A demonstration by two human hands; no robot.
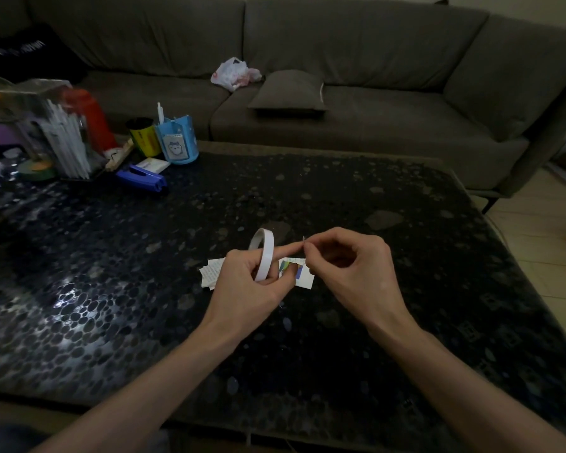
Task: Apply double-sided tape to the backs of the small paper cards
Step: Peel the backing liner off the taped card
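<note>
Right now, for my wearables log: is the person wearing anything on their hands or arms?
No. The left forearm and right forearm are bare to the frame edge, with no sleeve in view. The left hand and right hand have no gloves, and no watch, bracelet or ring shows.

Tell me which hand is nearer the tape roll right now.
Left. The left hand holds the tape roll, index finger through it; the right hand is just right of the roll, pinching what looks like the tape end.
</note>
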